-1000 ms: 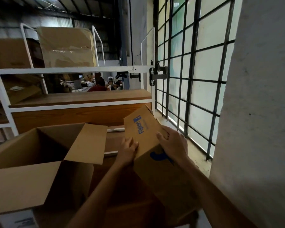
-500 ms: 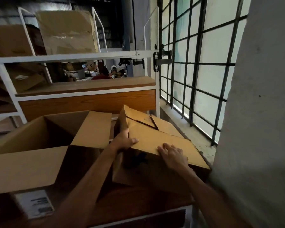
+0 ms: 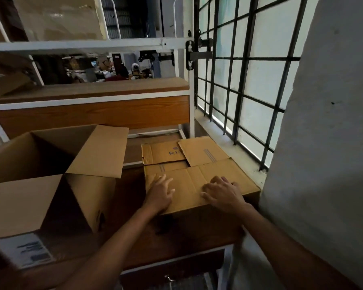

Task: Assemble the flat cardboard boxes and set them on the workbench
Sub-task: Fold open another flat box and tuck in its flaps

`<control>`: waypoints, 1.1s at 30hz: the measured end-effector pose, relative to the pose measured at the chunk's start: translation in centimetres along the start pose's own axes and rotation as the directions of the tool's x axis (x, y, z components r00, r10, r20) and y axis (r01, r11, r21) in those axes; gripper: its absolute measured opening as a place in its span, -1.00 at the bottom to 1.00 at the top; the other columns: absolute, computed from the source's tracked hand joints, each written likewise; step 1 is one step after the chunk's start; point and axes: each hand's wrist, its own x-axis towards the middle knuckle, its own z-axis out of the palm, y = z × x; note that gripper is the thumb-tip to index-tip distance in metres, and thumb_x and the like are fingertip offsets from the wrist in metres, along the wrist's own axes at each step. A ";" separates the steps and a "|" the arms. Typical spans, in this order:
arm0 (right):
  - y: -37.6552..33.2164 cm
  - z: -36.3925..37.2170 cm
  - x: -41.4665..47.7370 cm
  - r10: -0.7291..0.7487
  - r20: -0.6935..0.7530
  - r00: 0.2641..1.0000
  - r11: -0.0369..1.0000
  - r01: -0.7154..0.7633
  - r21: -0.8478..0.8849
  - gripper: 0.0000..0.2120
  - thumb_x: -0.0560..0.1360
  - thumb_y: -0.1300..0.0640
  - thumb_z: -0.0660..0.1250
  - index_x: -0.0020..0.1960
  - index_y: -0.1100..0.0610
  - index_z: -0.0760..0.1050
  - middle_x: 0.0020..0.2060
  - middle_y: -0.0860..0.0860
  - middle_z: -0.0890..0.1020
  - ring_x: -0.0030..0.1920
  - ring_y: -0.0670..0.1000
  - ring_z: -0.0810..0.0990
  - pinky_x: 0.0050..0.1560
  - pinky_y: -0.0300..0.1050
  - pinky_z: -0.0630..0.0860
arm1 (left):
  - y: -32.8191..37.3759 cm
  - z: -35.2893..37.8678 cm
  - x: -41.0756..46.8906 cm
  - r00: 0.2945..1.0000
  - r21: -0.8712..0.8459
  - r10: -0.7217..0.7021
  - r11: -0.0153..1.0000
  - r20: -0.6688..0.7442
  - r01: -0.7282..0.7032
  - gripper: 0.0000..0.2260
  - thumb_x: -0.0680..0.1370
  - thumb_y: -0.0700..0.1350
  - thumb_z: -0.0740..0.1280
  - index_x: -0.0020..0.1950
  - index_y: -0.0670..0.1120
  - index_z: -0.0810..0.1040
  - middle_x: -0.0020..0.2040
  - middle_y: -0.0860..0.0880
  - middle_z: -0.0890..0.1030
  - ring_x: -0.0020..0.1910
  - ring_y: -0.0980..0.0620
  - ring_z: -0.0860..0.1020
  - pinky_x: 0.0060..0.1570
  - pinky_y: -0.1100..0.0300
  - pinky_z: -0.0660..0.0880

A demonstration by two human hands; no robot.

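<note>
Cardboard box point(image 3: 189, 185), creased and matte, bears left hand point(image 3: 158, 195) and right hand point(image 3: 222, 194).

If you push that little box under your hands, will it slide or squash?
Probably slides easily: the small box looks like thin cardboard on a smooth workbench. Its top may flex, since the far flaps lie loose, untaped. Unlikely to tip: it sits low and flat.

I'm seeing daylight coming in through the barred window point(image 3: 260, 80) on the right, washing out its panes. The workbench point(image 3: 130, 185) is sitting in deep shadow. Wide-angle bending is curving the edges, and the label point(image 3: 27, 251) is blurring.
</note>
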 end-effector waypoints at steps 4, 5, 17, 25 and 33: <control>2.7 0.4 2.7 0.071 0.040 0.997 0.995 -0.068 -0.077 -0.47 0.55 -0.33 0.01 0.45 -0.17 0.21 0.45 0.05 0.26 0.43 0.14 0.25 0.32 0.31 0.25 | 0.0 1.4 2.6 0.996 0.068 -0.020 0.998 0.088 0.014 -0.48 0.63 0.14 0.13 0.56 -0.03 0.23 0.59 -0.10 0.13 0.58 -0.06 0.03 0.52 0.03 -0.09; 2.8 0.5 3.5 0.100 0.041 0.994 0.992 -0.097 -0.075 -0.44 0.54 -0.36 -0.01 0.47 -0.17 0.17 0.47 0.06 0.24 0.46 0.17 0.21 0.34 0.38 0.20 | -0.1 1.6 3.3 0.996 0.084 -0.022 0.996 0.090 0.014 -0.46 0.63 0.17 0.11 0.56 -0.02 0.20 0.60 -0.09 0.11 0.58 -0.05 0.02 0.52 0.01 -0.09; 6.2 1.8 12.8 0.541 -0.119 0.833 0.835 -0.514 0.196 -0.51 0.49 -0.32 0.20 0.21 0.01 0.51 0.24 0.19 0.45 0.28 0.28 0.32 0.20 0.34 0.28 | -1.7 2.7 10.3 0.986 0.103 0.029 0.995 -0.166 -0.012 -0.66 0.59 0.16 0.22 0.19 -0.02 0.58 0.11 -0.10 0.58 0.16 -0.10 0.47 0.13 0.00 0.36; 5.0 3.5 15.1 0.601 -0.117 0.791 0.789 -0.564 0.243 -0.60 0.48 -0.29 0.20 0.13 -0.06 0.56 0.26 0.17 0.42 0.28 0.28 0.29 0.18 0.36 0.26 | -3.9 2.4 12.7 0.976 0.022 0.072 0.997 -0.206 -0.069 -0.77 0.60 -0.01 0.29 0.07 -0.10 0.66 -0.03 -0.11 0.60 0.03 -0.08 0.50 0.00 0.08 0.37; 4.5 -3.0 12.8 0.537 -0.283 0.794 0.786 -0.351 0.509 -0.73 0.51 -0.06 0.28 0.12 0.07 0.51 0.14 0.12 0.45 0.15 0.18 0.46 0.15 0.23 0.40 | -1.7 -3.8 10.0 0.902 0.113 0.191 0.981 -0.388 -0.159 -0.75 0.61 -0.05 0.25 0.03 -0.14 0.68 -0.18 -0.12 0.55 -0.14 -0.08 0.49 -0.14 0.05 0.43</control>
